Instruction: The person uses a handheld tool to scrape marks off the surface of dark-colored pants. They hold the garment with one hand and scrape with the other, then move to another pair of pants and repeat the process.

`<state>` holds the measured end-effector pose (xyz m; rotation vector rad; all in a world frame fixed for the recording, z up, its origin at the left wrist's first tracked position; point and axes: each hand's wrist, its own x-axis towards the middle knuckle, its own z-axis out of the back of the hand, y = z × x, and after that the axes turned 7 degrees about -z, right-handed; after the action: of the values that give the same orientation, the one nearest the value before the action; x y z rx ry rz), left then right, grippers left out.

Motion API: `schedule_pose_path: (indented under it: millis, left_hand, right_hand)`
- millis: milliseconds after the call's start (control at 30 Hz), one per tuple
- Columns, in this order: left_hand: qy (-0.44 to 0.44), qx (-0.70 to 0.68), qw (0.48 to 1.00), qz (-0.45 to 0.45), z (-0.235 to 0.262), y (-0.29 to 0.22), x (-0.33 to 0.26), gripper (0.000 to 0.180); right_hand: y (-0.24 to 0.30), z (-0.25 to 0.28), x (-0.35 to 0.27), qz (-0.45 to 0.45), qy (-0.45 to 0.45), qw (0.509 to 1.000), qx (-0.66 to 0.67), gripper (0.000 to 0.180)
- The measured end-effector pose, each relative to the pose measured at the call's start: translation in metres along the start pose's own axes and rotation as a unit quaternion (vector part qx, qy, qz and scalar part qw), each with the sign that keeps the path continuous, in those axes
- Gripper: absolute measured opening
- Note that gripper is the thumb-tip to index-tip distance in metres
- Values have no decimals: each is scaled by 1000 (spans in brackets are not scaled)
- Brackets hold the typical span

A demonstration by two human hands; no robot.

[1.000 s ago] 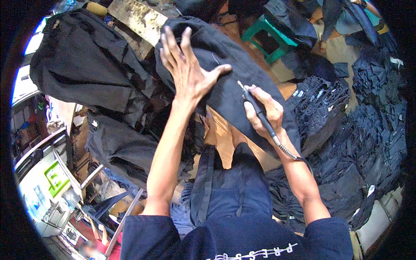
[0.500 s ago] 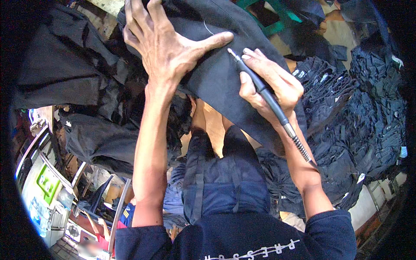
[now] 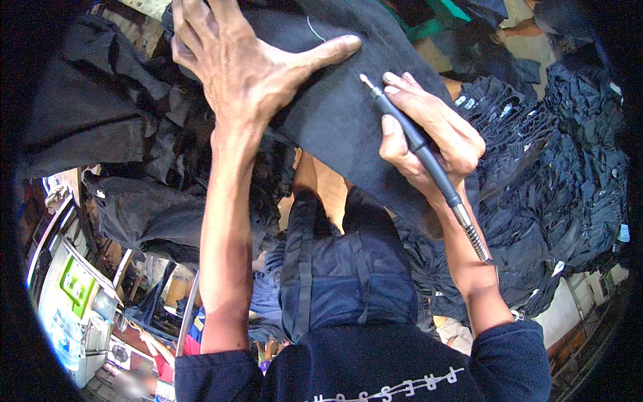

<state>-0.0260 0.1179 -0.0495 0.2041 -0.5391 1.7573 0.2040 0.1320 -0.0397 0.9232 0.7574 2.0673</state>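
Dark denim cloth (image 3: 348, 134), likely part of a garment, stretches beneath both hands. My left hand (image 3: 248, 67) lies flat on its upper left part, fingers spread and thumb pointing right. A pale curved thread or mark (image 3: 315, 30) shows above that thumb. In my right hand (image 3: 435, 134) is a slim black rotary tool handpiece (image 3: 418, 144), gripped like a pen between thumb and fingers. Its small pale tip points up and left, close to the cloth below my left thumb; whether it touches, I cannot tell. A coiled spring sleeve at its tail runs back along my forearm.
Large heaps of dark folded garments (image 3: 522, 181) with small white tags fill the right side. More dark trousers (image 3: 87, 114) are piled at left. A green frame (image 3: 442, 17) shows at the top. People and a green-and-white container (image 3: 77, 278) are at lower left.
My right hand and the handpiece have shifted slightly right, widening the gap between its tip and my left thumb. My left hand has moved a little left and up.
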Motion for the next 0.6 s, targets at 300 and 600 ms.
schedule_pose_path:
  millis: [300, 600]
  left_hand:
    - [-10, -1, 1000, -14, -2, 0, -2, 131]
    - [-11, 5, 1000, -17, -4, -1, -2, 130]
  right_hand:
    - [1, 6, -8, -22, 3, 1000, 14, 27]
    - [-2, 9, -13, -28, -10, 999, 35, 25]
